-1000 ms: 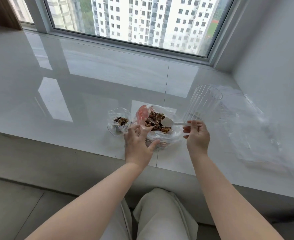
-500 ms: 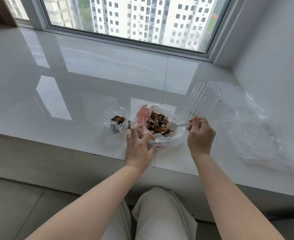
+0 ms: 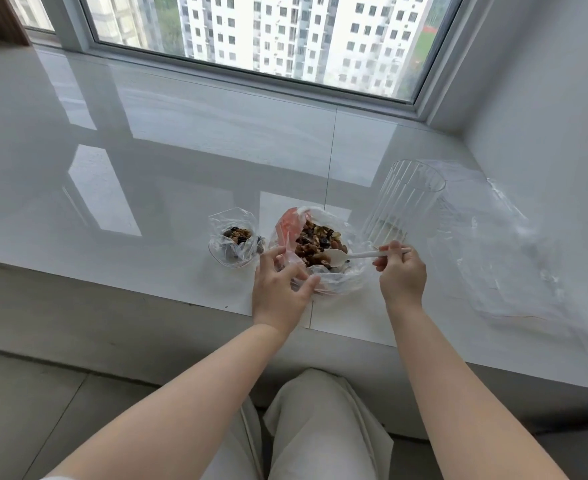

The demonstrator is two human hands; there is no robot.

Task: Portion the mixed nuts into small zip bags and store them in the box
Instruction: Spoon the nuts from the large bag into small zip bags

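At frame centre on the counter (image 3: 147, 188), your left hand (image 3: 278, 289) pinches the limp rim of the big nut bag (image 3: 341, 278) while your right hand (image 3: 401, 271) grips the spoon (image 3: 341, 255). The film is probably thin and slippery, so hold the rim, not the sagging belly; the small zip bag (image 3: 231, 237) just left looks as floppy.

White spoon (image 3: 337, 255) in right hand (image 3: 401, 273) over nut bag (image 3: 334, 282) — left hand (image 3: 278, 289) at its rim.

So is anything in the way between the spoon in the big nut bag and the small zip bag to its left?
Partly. The left hand grips the big bag's near rim, and its raised pink-tinted edge stands between the spoon and the small zip bag. Lifting over it looks workable; the small bag's mouth appears open.
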